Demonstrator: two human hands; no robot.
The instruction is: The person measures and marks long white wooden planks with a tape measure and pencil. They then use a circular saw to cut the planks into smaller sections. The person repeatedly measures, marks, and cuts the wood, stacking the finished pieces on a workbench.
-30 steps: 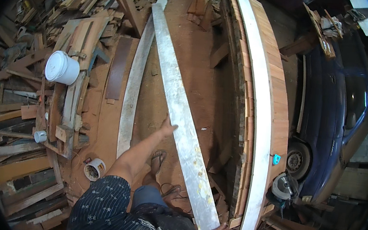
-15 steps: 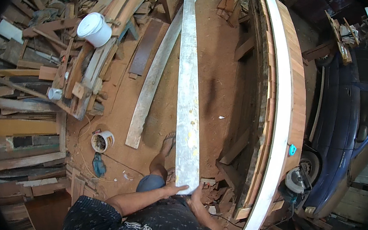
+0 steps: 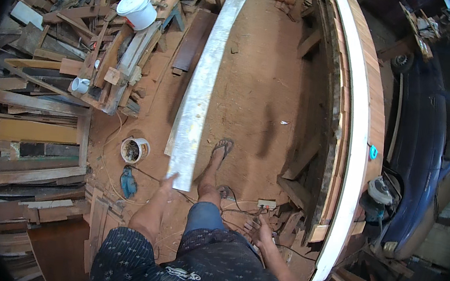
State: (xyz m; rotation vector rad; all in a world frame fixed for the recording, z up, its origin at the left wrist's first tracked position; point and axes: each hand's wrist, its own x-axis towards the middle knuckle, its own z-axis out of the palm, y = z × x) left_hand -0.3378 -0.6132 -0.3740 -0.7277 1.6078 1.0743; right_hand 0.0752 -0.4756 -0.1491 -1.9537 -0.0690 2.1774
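Note:
A long, pale plank (image 3: 194, 121) with worn, whitish paint slants away from me, its far end up at the top of the view. My left hand (image 3: 167, 185) grips the left corner of its near end. Beneath it, mostly covered, lies another board, only its left edge showing. My right hand (image 3: 260, 231) is off the plank, fingers apart and holding nothing, close to a small power strip (image 3: 266, 204) with cables on the ground.
To the right runs a long workbench with a white board (image 3: 359, 127) on it; a circular saw (image 3: 381, 191) and blue car (image 3: 420, 139) stand beyond. On the left are a debris-filled bucket (image 3: 135, 151), a blue tool (image 3: 128, 183), a lidded white bucket (image 3: 138, 9) and scrap wood.
The plank's near end has swung left and downward over the other board. My right hand has let go and moved right; my left still holds on.

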